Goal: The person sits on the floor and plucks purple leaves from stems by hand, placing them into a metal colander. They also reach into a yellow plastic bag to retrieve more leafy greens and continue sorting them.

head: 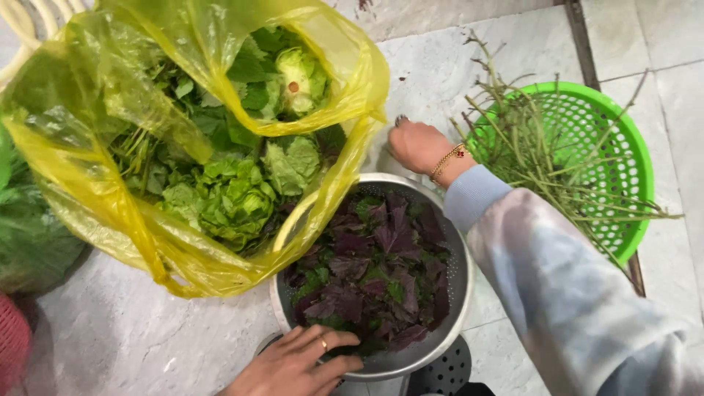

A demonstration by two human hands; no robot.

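Note:
A metal colander (458,293) full of purple and green leaves (374,271) stands on the pale stone floor. At its near rim my left hand (293,367), with a ring on one finger, grips the edge, fingertips touching the leaves. My right hand (418,147), a bracelet at the wrist and a pale tie-dye sleeve behind it, curls over the far rim. Whatever lies under its fingers is hidden.
An open yellow plastic bag (95,198) of green leafy vegetables (235,194) lies left of the colander, touching it. A green plastic basket (623,147) with bare stems (528,147) sits at the right. A dark perforated object (447,374) shows below the colander, and a red item (11,345) at bottom left.

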